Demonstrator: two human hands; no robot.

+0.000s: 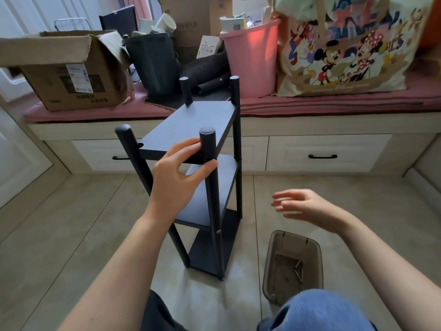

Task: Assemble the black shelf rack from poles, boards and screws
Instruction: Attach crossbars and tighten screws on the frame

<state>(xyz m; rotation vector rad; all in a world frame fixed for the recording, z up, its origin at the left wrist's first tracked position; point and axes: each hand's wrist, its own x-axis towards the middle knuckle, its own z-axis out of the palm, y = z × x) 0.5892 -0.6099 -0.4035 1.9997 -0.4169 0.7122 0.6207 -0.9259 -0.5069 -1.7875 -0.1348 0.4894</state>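
The left hand [177,174] pinches the near right pole [210,161] of the upright shelf rack [191,123]; the right hand [303,206] hovers beside it, fingers relaxed.

Open cardboard box [69,75] on pink cushion [334,103], left. Black bin [152,60] beside it, pink bucket [250,58] further right, cartoon-print tote bag [346,48] at right end. Drawers [322,156] below bench.

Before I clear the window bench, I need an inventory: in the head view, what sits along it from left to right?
Cardboard box → black bin → pink bucket → cartoon tote bag.
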